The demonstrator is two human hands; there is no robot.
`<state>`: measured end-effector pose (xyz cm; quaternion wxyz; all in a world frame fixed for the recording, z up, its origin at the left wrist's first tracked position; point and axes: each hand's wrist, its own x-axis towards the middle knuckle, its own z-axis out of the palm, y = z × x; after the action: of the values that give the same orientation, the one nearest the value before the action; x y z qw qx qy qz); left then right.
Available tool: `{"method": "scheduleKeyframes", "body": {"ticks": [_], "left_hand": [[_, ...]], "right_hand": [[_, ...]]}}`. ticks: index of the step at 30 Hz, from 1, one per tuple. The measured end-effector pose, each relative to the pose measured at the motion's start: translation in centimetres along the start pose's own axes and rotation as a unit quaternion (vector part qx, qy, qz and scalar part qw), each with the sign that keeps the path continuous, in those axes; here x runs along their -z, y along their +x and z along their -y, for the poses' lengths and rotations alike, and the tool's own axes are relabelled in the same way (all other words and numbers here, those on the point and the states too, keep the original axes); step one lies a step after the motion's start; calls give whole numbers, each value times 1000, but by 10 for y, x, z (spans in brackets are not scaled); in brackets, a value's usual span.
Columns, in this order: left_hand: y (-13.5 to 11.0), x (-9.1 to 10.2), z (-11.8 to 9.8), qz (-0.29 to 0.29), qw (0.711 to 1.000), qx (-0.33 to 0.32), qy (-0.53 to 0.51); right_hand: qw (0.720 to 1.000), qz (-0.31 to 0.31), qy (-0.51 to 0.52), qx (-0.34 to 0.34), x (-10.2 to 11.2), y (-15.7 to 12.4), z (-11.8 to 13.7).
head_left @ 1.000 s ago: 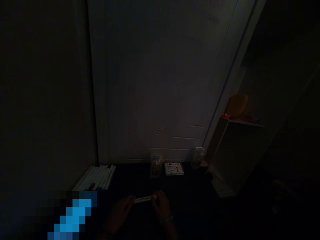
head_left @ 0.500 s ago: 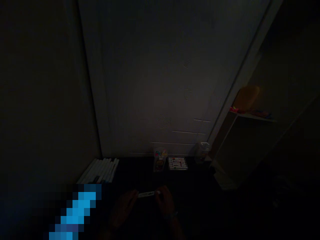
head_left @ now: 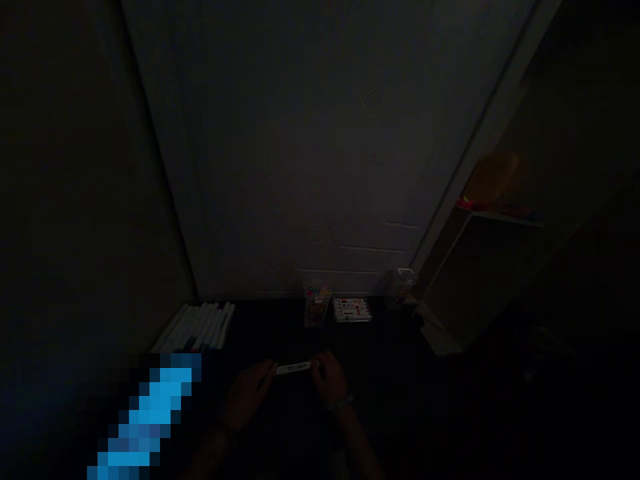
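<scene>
The scene is very dark. A white marker lies level between my two hands, low in the middle of the view. My left hand pinches its left end. My right hand is closed around its right end, and a band shows on that wrist. A row of several white markers lies on the dark surface to the left, behind my hands.
A small clear container, a flat printed box and a clear cup stand against a pale door at the back. A low white shelf unit is at the right. A blurred blue patch fills the lower left.
The view has drifted, so everything sits a little higher in the picture. Both hands keep their hold on the marker's ends.
</scene>
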<state>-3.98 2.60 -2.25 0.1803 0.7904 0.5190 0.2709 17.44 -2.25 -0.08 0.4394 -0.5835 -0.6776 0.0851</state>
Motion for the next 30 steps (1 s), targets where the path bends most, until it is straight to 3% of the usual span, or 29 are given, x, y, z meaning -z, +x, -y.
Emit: {"method": "scheduleKeyframes", "body": {"ticks": [15,30], "left_hand": [[-1,8,-14,-10,999,-32,19],[-1,3,-11,-12,1000,-25,8]], "right_hand": [[1000,13,-8,14,3,-1,-1],[1000,23,-11,11,7,-1,3]]}}
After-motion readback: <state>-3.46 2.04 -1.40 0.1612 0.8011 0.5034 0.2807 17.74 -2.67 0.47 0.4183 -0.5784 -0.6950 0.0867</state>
